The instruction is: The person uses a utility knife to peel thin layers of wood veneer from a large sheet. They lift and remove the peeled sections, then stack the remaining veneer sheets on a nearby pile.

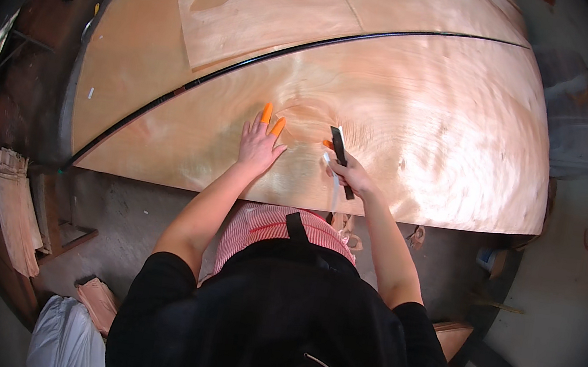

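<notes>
- Head view, looking down at a big, pale wood sheet (458, 123), spread wide in front of the body.
- Resting the left hand (258, 153) palm down on the wood sheet, close to the near edge, with fingers a little apart.
- Wearing orange finger covers (277, 127) on two fingers of that hand, and one more orange cover showing on the other hand.
- Holding a thin, straight black tool (339, 149) in the right hand (356, 176), with fingers clamped on it.
- Keeping the black tool over the near part of the wood sheet, to the right of the left hand and well apart from it, with the far end leaning a bit to the left.
- Cannot tell if touching the wood with the tool.
- Near the fingers of the right hand, just left of the black tool, a small white bit (326, 157); too small to tell what.
- Across the wood sheet, past both hands, a long, bent black strip (193, 83).
- Beyond that strip, a loose wood piece (277, 29) with a darker oval patch.
- Down at the left, a bundle of thin wood (16, 217) and a white bag (65, 339).
- On the body, a black top (277, 307) and red-and-white striped cloth (241, 234).
</notes>
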Demonstrator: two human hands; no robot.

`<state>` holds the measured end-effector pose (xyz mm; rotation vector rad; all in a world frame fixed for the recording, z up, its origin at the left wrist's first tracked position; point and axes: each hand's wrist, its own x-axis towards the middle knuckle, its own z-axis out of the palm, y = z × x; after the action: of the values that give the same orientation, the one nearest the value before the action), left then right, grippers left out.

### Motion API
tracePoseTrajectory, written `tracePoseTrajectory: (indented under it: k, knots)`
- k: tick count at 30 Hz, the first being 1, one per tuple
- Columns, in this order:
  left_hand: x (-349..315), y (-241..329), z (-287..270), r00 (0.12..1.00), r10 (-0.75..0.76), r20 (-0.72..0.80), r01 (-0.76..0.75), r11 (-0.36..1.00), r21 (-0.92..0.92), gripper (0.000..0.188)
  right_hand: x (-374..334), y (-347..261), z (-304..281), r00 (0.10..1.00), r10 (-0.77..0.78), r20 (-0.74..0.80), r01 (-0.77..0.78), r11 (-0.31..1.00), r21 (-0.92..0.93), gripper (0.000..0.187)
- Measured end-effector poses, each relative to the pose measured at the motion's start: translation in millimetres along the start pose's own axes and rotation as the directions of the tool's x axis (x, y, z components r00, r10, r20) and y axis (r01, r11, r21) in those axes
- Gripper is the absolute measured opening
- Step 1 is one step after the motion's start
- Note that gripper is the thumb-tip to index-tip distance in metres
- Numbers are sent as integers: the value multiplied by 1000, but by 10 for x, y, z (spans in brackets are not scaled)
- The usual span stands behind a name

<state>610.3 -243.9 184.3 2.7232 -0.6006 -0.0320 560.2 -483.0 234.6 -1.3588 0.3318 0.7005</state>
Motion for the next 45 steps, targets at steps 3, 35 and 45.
tracePoseTrajectory:
  k: [3,35,45]
  knots:
    - [83,-51,94,1000,-7,-30,7,1000,-17,56,489,65,94,991,-124,-52,111,973,-200,18]
    - [214,-215,86,994,82,66,-83,997,-2,65,1047,-106,557,968,-52,-246,-136,715,-686,29]
    - [266,-215,49,997,73,-40,-78,988,-136,57,838,-420,-104,968,-41,-246,-60,919,-389,18]
